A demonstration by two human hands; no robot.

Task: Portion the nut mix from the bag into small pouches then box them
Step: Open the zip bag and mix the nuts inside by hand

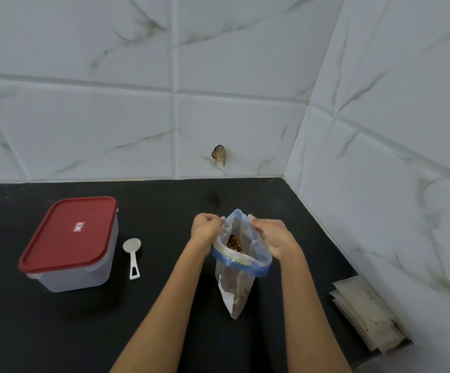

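A clear zip bag [236,281] with a blue zip strip stands upright on the black counter, mouth pulled apart, brown nut mix [234,243] showing inside. My left hand [206,227] pinches the bag's left rim. My right hand [273,238] grips the right rim. A stack of small pale pouches [366,313] lies flat at the right, against the wall. A translucent box with a red lid [70,240] shut on it stands at the left. A white plastic scoop [133,254] lies on the counter beside the box.
The black counter [164,305] ends at white marble-pattern tiled walls behind and on the right, meeting in a corner. A small dark scrap [220,155] sticks to the back wall above the bag.
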